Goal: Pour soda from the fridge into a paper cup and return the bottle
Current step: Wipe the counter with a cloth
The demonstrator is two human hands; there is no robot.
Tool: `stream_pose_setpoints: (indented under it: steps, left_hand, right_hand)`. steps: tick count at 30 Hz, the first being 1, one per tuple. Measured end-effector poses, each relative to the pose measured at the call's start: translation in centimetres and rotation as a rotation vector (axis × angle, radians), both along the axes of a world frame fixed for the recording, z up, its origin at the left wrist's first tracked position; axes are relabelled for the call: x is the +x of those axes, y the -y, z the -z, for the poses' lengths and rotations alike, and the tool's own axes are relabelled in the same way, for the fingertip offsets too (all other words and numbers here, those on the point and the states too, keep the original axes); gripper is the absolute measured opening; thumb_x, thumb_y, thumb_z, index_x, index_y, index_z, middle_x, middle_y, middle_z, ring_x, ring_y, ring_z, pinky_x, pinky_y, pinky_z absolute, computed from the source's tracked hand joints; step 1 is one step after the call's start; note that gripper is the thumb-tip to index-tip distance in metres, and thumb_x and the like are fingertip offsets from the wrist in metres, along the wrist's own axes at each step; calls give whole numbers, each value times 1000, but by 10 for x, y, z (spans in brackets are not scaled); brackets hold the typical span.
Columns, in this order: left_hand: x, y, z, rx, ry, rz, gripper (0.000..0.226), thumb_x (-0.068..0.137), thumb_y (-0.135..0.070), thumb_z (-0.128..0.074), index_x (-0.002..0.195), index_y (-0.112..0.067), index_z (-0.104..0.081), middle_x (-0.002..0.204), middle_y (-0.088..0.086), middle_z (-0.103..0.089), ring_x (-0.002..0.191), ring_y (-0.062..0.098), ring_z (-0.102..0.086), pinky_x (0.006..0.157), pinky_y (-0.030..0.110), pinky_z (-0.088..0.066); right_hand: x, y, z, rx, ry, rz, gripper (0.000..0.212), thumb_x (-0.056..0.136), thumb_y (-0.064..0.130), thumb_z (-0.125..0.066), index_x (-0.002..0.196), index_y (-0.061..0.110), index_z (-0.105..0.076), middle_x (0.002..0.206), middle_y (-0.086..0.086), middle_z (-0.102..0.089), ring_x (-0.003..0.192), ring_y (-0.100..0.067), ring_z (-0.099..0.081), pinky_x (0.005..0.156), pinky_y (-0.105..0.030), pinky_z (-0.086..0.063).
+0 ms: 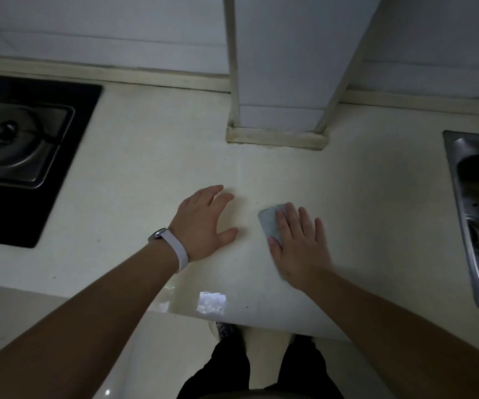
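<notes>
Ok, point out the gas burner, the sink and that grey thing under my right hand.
gas burner [10, 133], head view, burner cap.
sink [462, 180], head view, left rim.
grey thing [270, 218], head view, its exposed part.

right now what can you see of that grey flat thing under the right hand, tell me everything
The grey flat object is a thin slab with rounded corners and a faintly speckled, matte-looking surface; it may be a phone lying face down, but that cannot be confirmed. It lies flat on the cream countertop, turned at a slant. The right hand rests on it with straight fingers, hiding its near part. The left hand lies beside it, apart.
</notes>
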State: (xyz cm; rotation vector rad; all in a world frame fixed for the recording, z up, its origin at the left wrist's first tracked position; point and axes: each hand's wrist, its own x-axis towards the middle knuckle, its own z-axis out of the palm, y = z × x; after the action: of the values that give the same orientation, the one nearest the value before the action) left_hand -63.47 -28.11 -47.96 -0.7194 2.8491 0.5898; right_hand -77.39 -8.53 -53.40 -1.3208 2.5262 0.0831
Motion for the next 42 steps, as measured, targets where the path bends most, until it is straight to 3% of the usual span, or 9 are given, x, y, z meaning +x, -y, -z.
stream_pose_setpoints:
  steps: [18, 21, 24, 32, 42]
  left_hand:
    - [121, 105, 3, -11, 9, -190, 79, 75, -60, -41, 140, -15, -50, 148, 15, -44, 134, 34, -43, 106, 45, -37]
    - [128, 112, 0, -20, -10, -209, 76, 76, -56, -41, 139, -14, -50, 146, 17, -46, 132, 35, -45, 104, 48, -40]
    - [133, 116, -5, -26, -20, -236, 71, 77, -48, -46, 139, -13, -50, 146, 17, -46, 133, 35, -45, 104, 51, -42]
    - [128, 118, -5, -3, -18, -272, 67, 80, -39, -57, 141, -16, -48, 150, 14, -42, 137, 32, -40, 107, 48, -37]
    - [91, 109, -5, -6, -51, -212, 71, 77, -52, -41, 135, -14, -55, 144, 13, -49, 129, 34, -48, 102, 45, -41]
  right_hand:
    - [130, 189, 7, -85, 87, -142, 67, 97, 52, -9, 152, 15, 0, 161, -11, -1, 146, -32, -2, 115, -55, -6]
    - [133, 203, 3, -120, 51, -202, 69, 96, 53, -16, 151, 13, -6, 159, -12, -8, 145, -34, -8, 113, -57, -12]
    - [128, 203, 1, -162, 2, -395, 68, 97, 49, -27, 150, 8, -14, 156, -14, -21, 142, -35, -17, 112, -55, -20]
    - [112, 224, 4, -161, 22, -564, 65, 96, 47, -30, 148, 8, -22, 154, -16, -28, 142, -34, -21, 115, -49, -20]
    - [55, 216, 6, -153, -1, -245, 67, 95, 49, -26, 151, 14, -15, 158, -8, -21, 144, -28, -16, 115, -50, -15]
